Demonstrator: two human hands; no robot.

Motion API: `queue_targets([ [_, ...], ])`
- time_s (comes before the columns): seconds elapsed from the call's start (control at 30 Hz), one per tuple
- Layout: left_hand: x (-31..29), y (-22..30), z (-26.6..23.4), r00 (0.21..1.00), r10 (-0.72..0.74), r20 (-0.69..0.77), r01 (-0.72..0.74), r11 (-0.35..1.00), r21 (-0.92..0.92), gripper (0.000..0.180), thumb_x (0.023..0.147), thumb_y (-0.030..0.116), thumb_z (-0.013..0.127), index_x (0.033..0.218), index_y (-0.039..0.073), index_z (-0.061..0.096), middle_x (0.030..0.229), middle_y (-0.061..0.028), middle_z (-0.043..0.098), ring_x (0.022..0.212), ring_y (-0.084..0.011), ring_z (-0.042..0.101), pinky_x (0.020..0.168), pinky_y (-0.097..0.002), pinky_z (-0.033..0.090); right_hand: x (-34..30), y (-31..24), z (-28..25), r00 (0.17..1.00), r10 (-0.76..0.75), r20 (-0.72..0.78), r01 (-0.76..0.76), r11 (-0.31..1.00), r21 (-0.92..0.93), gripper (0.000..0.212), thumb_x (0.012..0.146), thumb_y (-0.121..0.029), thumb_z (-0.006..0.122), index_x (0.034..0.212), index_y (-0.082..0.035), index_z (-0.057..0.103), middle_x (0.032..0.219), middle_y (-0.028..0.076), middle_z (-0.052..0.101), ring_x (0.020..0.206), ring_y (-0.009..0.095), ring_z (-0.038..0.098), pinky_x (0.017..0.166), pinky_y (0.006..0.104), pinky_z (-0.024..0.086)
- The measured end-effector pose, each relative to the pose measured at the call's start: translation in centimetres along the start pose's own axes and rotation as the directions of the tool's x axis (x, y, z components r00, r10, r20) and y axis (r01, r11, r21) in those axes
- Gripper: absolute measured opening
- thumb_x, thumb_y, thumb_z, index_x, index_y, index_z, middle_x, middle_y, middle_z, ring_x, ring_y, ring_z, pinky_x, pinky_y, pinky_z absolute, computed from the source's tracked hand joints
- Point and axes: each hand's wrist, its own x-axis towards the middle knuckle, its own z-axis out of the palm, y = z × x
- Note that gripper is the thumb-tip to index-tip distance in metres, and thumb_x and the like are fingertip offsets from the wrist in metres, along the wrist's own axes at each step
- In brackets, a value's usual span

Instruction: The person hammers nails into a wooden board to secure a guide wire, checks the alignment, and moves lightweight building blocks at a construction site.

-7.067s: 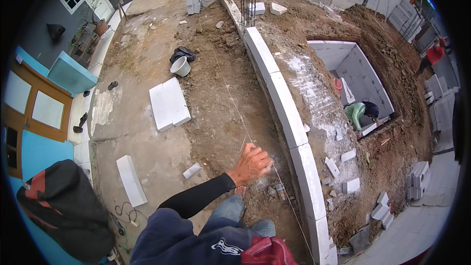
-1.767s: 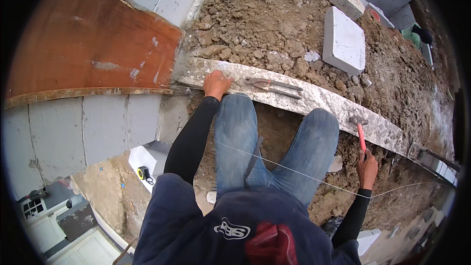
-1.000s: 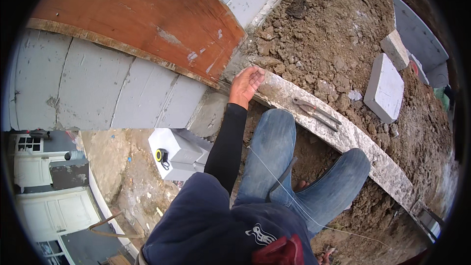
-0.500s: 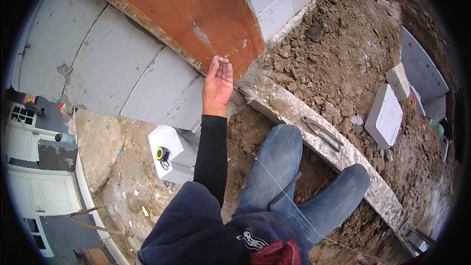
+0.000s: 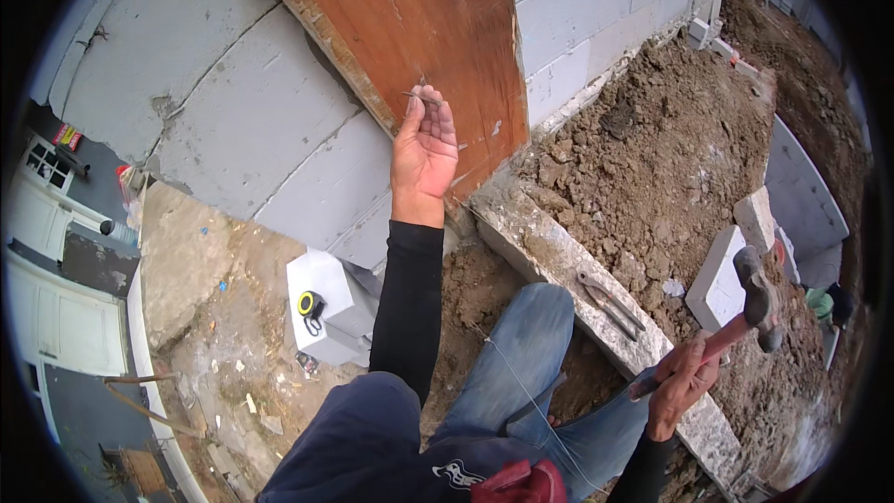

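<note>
The left hand [image 5: 424,151] is pinching a thin nail [image 5: 421,98] between its fingertips and is holding it against the brown board [image 5: 419,28] on the far side. The nail looks small, so it could be slipping out or bending if the hit comes crooked. The fingers are sitting right beside the nail, so a bad swing could be hurting them. To the right and nearer, the right hand [image 5: 678,382] is squeezing the red handle of a hammer [image 5: 745,312], and the hammer is raised up.

On the left, a white block [image 5: 326,317] is carrying a yellow tape measure [image 5: 308,305]. The grey block wall [image 5: 233,121] is standing behind the board. Pliers [image 5: 610,303] are lying on the concrete ledge [image 5: 559,261]. Lumpy brown dirt [image 5: 670,130] is filling the right side.
</note>
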Motion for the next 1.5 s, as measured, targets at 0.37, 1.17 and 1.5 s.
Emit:
queue_targets([
  [0.37, 1.3, 0.2, -0.8, 0.999, -0.010, 0.042, 0.017, 0.984, -0.175, 0.014, 0.095, 0.005, 0.060, 0.107, 0.002, 0.068, 0.108, -0.0075, 0.071, 0.105, -0.0180, 0.068, 0.093, -0.0320, 0.059, -0.8, 4.0, 7.0, 0.892, -0.065, 0.447, 0.097, 0.994, -0.050, 0.022, 0.101, -0.026, 0.054, 0.091, -0.007, 0.050, 0.064, -0.007, 0.041, 0.049, 0.003, 0.037, 0.043, 0.0203, 0.028],
  [1.17, 1.6, -0.6, 0.9, 0.996, 0.038, -0.086, -0.061, 0.955, -0.289, 0.010, 0.094, 0.004, 0.062, 0.103, 0.000, 0.066, 0.102, -0.0096, 0.071, 0.099, -0.0195, 0.069, 0.089, -0.0321, 0.061, 3.1, 1.7, 24.6, 0.798, -0.307, 0.518, 0.391, 0.918, -0.058, 0.020, 0.100, -0.021, 0.056, 0.093, -0.003, 0.056, 0.058, 0.010, 0.047, 0.048, 0.018, 0.048, 0.049, 0.0337, 0.039],
  [1.5, 1.5, -0.3, 1.5, 0.985, 0.047, -0.163, -0.093, 0.955, -0.283, 0.009, 0.092, 0.003, 0.065, 0.101, 0.002, 0.066, 0.101, -0.0075, 0.071, 0.098, -0.0190, 0.069, 0.089, -0.0314, 0.061, 3.6, 0.8, 27.9, 0.813, -0.298, 0.501, 0.389, 0.917, -0.085, 0.024, 0.101, -0.023, 0.054, 0.093, -0.001, 0.056, 0.060, 0.013, 0.051, 0.050, 0.022, 0.054, 0.051, 0.0357, 0.042],
])
